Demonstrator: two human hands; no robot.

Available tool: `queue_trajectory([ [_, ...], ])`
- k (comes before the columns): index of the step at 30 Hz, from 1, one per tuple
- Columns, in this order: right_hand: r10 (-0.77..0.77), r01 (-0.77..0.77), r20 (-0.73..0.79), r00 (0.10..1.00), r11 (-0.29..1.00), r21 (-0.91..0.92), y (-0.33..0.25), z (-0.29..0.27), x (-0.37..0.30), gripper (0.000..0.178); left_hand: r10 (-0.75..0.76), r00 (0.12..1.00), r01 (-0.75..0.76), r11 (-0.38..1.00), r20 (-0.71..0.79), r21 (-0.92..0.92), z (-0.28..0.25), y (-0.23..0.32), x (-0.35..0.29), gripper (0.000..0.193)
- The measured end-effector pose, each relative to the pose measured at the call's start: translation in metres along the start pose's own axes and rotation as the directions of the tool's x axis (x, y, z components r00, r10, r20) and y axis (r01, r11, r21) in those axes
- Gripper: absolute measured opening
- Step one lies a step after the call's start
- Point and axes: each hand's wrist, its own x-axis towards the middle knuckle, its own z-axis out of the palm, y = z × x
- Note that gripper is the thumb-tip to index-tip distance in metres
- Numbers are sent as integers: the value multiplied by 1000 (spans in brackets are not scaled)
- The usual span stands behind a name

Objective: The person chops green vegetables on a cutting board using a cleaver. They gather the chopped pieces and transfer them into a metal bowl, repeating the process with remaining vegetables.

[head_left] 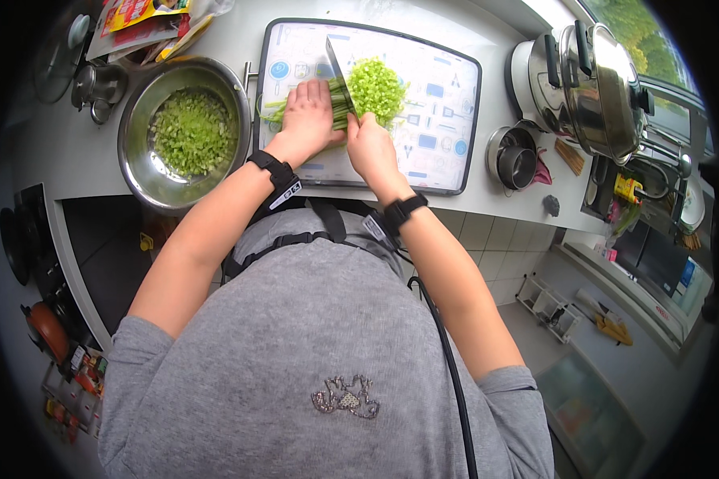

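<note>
My left hand (307, 113) lies over a bundle of green celery stalks (340, 105), holding them down on the white patterned cutting board (447, 88). In my right hand (370, 148) is the handle of a kitchen knife (338, 70), its blade pointing away from me. The blade stands between the stalks and a heap of finely chopped celery (375, 84) on its right. Left of the board, a large steel bowl (129, 152) holds more chopped green pieces (190, 132). My right fingers hide the knife's handle.
Food packets (140, 20) and a small steel pot (100, 84) stand behind the bowl. Right of the board are small nested metal pots (513, 158) and a big lidded steel steamer (599, 88) by the window. A black cable (447, 351) runs down my right side.
</note>
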Motion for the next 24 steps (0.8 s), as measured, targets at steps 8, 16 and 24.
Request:
queue_trajectory([
  [8,77,-86,44,996,959,269,6,-32,-10,44,-9,999,9,1000,34,2,-10,-2,-3,101],
  [16,-10,5,41,999,994,105,-11,-38,-30,42,-9,997,9,1000,73,-4,-13,0,-3,100],
  [24,24,-25,38,999,999,25,4,-5,-8,43,-15,997,17,1000,80,-21,-8,-1,-1,98],
])
